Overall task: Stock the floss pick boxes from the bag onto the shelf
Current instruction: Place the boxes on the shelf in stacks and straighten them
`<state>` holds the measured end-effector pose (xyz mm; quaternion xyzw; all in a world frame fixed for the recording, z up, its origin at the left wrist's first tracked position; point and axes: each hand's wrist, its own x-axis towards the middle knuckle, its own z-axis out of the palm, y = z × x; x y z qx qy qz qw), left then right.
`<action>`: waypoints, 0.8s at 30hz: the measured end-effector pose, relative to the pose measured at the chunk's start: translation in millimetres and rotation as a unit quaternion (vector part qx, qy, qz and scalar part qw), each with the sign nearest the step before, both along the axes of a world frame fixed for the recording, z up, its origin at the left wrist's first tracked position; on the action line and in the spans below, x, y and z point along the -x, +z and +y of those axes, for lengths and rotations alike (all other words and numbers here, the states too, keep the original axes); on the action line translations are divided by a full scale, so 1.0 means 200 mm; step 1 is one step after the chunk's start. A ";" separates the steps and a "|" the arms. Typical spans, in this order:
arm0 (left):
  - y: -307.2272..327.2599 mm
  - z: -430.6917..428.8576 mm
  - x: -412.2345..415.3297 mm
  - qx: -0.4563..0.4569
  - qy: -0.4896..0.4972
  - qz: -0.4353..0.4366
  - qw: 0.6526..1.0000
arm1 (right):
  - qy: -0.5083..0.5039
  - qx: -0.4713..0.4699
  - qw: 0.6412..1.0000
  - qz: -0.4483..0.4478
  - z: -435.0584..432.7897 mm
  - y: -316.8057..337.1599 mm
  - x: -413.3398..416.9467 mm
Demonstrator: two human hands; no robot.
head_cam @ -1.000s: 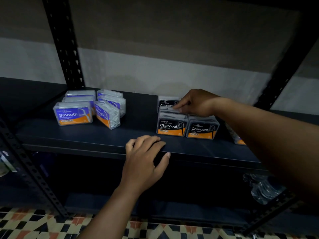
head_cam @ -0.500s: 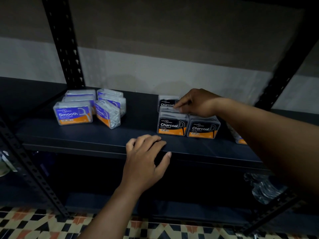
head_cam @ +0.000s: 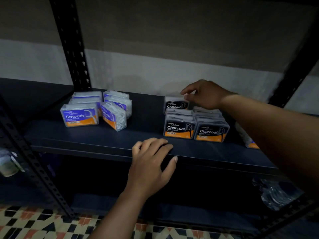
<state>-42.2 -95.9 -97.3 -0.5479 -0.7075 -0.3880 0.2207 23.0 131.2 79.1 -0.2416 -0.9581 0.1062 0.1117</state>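
The rear black box stands upright at the back of the shelf, behind the left file of black boxes. The right hand hovers at its top right corner with fingers loose and spread, gripping nothing; the thumb tip looks to brush the lid, though the dim light makes contact hard to confirm. The likeliest slip, as I judge it, comes from the right forearm, which crosses low over the right file and over a half-hidden box near the shelf's front: a careless pull back could drag a box forward or off the edge. The tilted purple box sits skewed against its neighbour, so it might tip if nudged or if the shelf is shaken by the left hand, which rests on the front edge with bent fingers on top and thumb across the lip, holding no box. Counted: five black boxes, two in front, two lids showing behind them, one at the rear; six purple boxes in the left group, seven if the half-hidden one, with the same purple and orange label, matches. Two hands. One crinkled clear bag lies on the level below, well apart from the boxes.
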 end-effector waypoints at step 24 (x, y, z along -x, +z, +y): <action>-0.01 0.00 0.00 0.004 0.001 0.004 1.000 | 0.023 0.030 0.997 -0.075 0.12 -0.06 0.09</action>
